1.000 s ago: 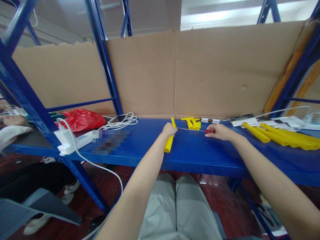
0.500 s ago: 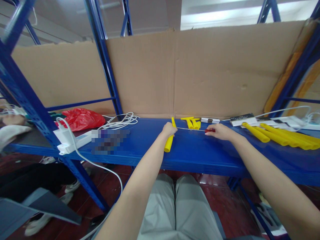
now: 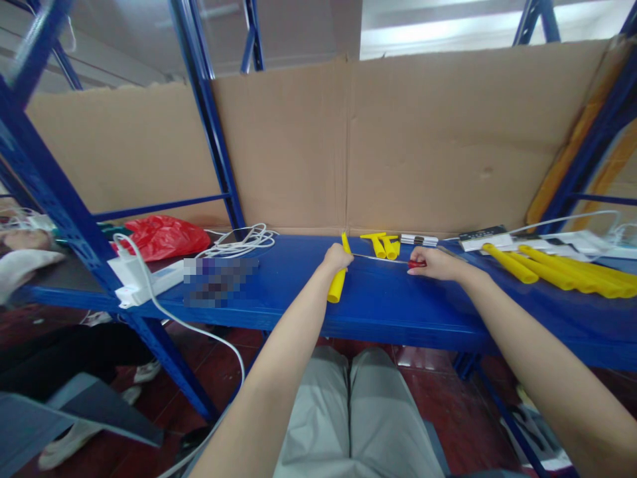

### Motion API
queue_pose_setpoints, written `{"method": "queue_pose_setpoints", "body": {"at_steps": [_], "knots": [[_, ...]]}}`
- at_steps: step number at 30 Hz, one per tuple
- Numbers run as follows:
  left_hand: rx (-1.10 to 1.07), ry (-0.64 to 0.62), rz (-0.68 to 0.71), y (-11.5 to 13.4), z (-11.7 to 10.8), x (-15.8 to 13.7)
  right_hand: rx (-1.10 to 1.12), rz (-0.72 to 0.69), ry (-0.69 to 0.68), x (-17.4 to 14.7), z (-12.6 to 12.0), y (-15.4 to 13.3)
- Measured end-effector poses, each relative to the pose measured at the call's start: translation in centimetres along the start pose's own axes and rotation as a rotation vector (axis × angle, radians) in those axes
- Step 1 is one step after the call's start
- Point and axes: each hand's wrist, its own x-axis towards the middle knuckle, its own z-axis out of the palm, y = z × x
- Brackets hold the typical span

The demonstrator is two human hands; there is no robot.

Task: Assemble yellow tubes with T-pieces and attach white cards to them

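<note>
My left hand (image 3: 339, 257) is closed around a yellow tubular handle (image 3: 337, 287), which points toward me over the blue shelf. In my right hand (image 3: 434, 263) is the red grip of a screwdriver (image 3: 417, 264), held between the fingers. Its long metal shaft runs left to the yellow piece at my left hand; the exact contact at the tip is too small to make out. Just behind the shaft lie several short yellow T-shaped pieces (image 3: 380, 245).
Several yellow handles (image 3: 572, 271) lie in a row at the right. White cables (image 3: 243, 240), a red plastic bag (image 3: 166, 238) and a power strip (image 3: 162, 279) lie at the left. Cardboard (image 3: 423, 146) walls the back. Another person's hand (image 3: 27, 239) shows at far left.
My right hand has shifted slightly, with the screwdriver's grip a little lower and its fingers rearranged. My left hand and the yellow handle stay in place.
</note>
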Motion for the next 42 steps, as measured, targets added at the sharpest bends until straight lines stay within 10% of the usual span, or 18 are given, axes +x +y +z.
{"method": "queue_pose_setpoints", "body": {"at_steps": [42], "knots": [[-0.256, -0.032, -0.019, -0.4, 0.5, 0.7, -0.059, 0.025, -0.069, -0.3, -0.7, 0.0]]}}
